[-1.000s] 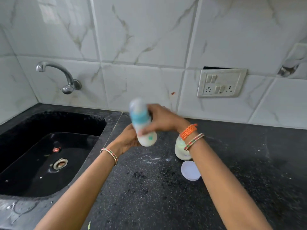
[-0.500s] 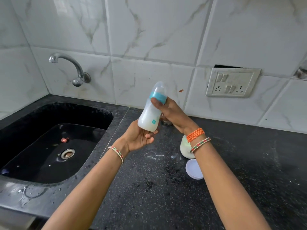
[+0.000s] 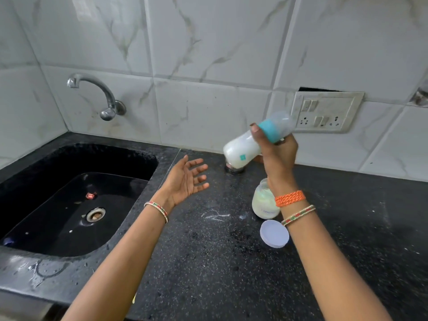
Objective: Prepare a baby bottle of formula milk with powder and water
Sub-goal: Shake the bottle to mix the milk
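Note:
My right hand (image 3: 276, 156) grips a baby bottle (image 3: 245, 150) full of white milk, held above the black counter and tilted with its teal ring and clear cap up to the right. My left hand (image 3: 186, 179) hovers palm-up with fingers spread, left of the bottle and apart from it. An open jar of white powder (image 3: 262, 202) stands on the counter just below my right wrist, partly hidden by it. Its round white lid (image 3: 274, 233) lies flat in front of the jar.
A black sink (image 3: 76, 200) with a wet basin fills the left side, under a metal tap (image 3: 102, 98) on the tiled wall. A small metal object (image 3: 235, 169) sits behind the bottle. White powder streaks (image 3: 215, 216) mark the counter. A switch panel (image 3: 326, 112) is on the wall.
My left hand has let go of the bottle's base and opened out to the left. My right hand has swung the bottle right and tilted it further over.

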The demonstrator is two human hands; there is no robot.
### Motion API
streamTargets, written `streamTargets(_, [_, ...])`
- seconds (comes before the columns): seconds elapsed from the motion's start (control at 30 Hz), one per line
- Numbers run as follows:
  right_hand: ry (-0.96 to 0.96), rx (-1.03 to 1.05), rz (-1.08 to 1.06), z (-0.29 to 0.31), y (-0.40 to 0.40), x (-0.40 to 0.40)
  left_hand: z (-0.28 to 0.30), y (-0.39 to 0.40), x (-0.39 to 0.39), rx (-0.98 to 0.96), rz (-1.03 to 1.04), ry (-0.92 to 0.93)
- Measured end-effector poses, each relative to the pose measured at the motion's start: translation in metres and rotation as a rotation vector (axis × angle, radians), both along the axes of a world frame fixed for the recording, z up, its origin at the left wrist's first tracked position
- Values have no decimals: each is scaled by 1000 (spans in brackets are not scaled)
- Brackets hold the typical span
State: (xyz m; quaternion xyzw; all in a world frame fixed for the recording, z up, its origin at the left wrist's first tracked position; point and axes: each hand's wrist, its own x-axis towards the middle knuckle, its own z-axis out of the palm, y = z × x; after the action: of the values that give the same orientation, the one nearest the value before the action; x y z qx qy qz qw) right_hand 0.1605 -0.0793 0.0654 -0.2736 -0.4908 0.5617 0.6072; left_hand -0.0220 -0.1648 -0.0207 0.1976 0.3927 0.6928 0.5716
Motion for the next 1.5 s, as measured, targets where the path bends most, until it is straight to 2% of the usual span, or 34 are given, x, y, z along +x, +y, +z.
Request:
streamTargets(0.1, [502,-135,-190,7,1,6,-4,2,-3,8,33,-27])
streamTargets(0.13, [514,-130,-186,9,2,6,-6,3,-3,4,40,-39])
streamTargets(0.23, [-36,25,61,10,-1,4,-10,4,1,-27,28,-24])
streamTargets(0.27, [-82,77,25,9,0,4,-11,5,2,-30,28,-26])
streamTargets(0.3, [-16,84,-37,12,3,3,-13,5,3,-27,32,-30])
streamTargets(0.37, [315,4,-152,15,1,-1,-17,4,4,-18,39,-45])
streamTargets(0.4, [350,20,-199,13,-1,-5,-19,4,4,-26,33,-48])
streamTargets(0.43, [217,67,-179,14,-4,-7,-21,3,3,-38,22,-40])
streamTargets(0.5, [-186,165,24,1,-7,-11,-23,2,0,-50,8,-23])
streamTargets(0.53, [-196,193,41,-4,-7,-12,-23,2,-2,-46,17,-24])
streamTargets(0.57, [-126,220,7,-2,-6,-12,-23,0,-6,-39,34,-27])
streamTargets(0.63, [276,180,-181,14,-11,-12,-23,-3,-12,-23,62,-41])
streamTargets(0.67, [359,219,-277,13,-8,-14,-22,-3,-14,-22,67,-46])
streamTargets(0.7, [307,271,-294,15,-10,-17,-21,-4,-16,-29,70,-43])
streamTargets(0.73, [90,335,-260,11,-9,-21,-20,-4,-17,-36,70,-38])
streamTargets(0.77, [-211,381,-159,3,-9,-24,-19,-3,-18,-37,71,-32])
streamTargets(0.8, [-408,414,-66,-7,-11,-27,-18,-3,-19,-32,74,-33])
streamTargets(0.83, [-495,456,-75,-14,-11,-27,-18,-3,-20,-25,74,-43])
streamTargets(0.87, [-436,463,-121,-14,-14,-26,-19,-4,-21,-16,73,-59])
streamTargets(0.97, [-16,474,-317,6,-37,-24,-29,-6,-23,-29,92,-104])
streamTargets(1.03, [-82,613,-399,12,-43,-24,-33,-7,-24,-52,96,-102])
streamTargets(1.13, [-536,806,-264,17,-37,-23,-27,-5,-22,-52,87,-64])
streamTargets(1.17, [-582,861,-267,17,-35,-20,-25,-4,-20,-50,78,-51])
streamTargets(1.2, [-541,902,-304,17,-35,-18,-25,-4,-20,-47,67,-42])
streamTargets(1.3, [-190,919,-367,21,-42,-20,-24,-5,-20,-52,60,-35])
streamTargets(1.33, [-187,961,-338,22,-39,-24,-22,-5,-20,-59,61,-36])
streamTargets(1.43, [-603,1071,-318,27,-25,-36,-19,-9,-16,-70,62,-24])
streamTargets(1.47, [-623,1079,-336,28,-22,-36,-19,-10,-15,-59,52,-28])
streamTargets(1.5, [-558,1074,-356,27,-23,-35,-20,-12,-14,-49,37,-33])
